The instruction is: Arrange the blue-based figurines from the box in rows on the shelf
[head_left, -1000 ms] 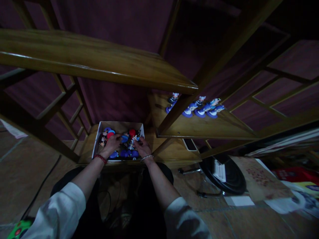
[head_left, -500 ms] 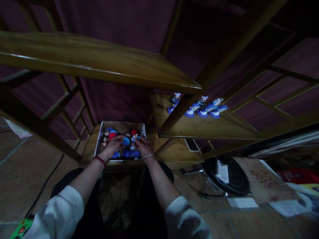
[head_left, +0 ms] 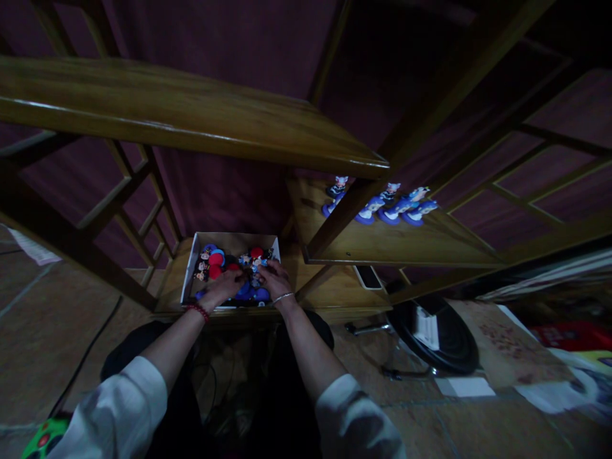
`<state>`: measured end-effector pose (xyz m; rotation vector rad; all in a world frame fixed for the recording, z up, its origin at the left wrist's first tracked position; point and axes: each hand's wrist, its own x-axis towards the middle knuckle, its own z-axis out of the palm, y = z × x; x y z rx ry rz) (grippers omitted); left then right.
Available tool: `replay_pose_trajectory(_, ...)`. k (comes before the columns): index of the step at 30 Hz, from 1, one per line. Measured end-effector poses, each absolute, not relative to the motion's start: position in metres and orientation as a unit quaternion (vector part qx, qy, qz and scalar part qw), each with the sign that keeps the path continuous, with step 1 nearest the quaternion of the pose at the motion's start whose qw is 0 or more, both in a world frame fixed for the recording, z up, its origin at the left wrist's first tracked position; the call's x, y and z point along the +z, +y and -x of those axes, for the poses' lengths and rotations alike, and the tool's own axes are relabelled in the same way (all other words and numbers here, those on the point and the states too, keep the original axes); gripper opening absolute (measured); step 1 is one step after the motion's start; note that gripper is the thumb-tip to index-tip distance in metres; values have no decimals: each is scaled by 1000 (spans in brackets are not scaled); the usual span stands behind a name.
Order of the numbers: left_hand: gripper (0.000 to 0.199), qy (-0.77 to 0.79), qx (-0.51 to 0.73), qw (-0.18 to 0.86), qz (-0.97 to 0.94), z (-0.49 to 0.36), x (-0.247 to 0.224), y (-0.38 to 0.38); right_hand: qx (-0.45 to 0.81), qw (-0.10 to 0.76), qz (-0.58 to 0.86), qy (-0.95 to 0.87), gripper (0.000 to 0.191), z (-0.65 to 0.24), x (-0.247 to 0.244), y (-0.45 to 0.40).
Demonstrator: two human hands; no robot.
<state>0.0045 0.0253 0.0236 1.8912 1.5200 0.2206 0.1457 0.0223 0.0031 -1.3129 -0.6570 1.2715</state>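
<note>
A shallow white-edged box (head_left: 189, 271) stands on the low wooden shelf, holding several small figurines with red, blue and purple parts. My left hand (head_left: 224, 286) reaches into the middle of the box, its fingers blurred among the figurines; what they hold, if anything, is hidden. At the box's right side, my right hand (head_left: 275, 279) has bent fingers at a small blue-and-white figurine (head_left: 259, 262). Whether it grips that figurine is too small to tell. A red round piece (head_left: 217, 259) lies left of centre in the box.
Several purple-and-white figurines (head_left: 392, 210) stand on the raised shelf (head_left: 344, 245) at the right. A phone (head_left: 368, 277) lies on the low shelf (head_left: 313, 293). A wooden beam (head_left: 191, 118) crosses above the box. A black round stool (head_left: 454, 344) stands at the right.
My left hand has moved slightly right and down within the box. The blue round piece near its fingertips has gone from sight, and more red shows beside the hand. My right hand has hardly moved.
</note>
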Motion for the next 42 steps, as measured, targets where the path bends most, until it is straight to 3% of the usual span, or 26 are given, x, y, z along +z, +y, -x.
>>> replay_pose_trajectory(16, 33, 569, 47, 321, -755, -8, 24, 22, 497, 563, 549, -366, 38, -151, 3, 19)
replay_pose_trajectory(31, 33, 593, -12, 177, -786, -15, 26, 6, 512, 529, 580, -348, 36, -148, 1, 14)
replay_pose_trajectory(42, 32, 605, -23, 179, -776, -19, 30, 6, 518, 550, 537, -376, 34, -147, 3, 10)
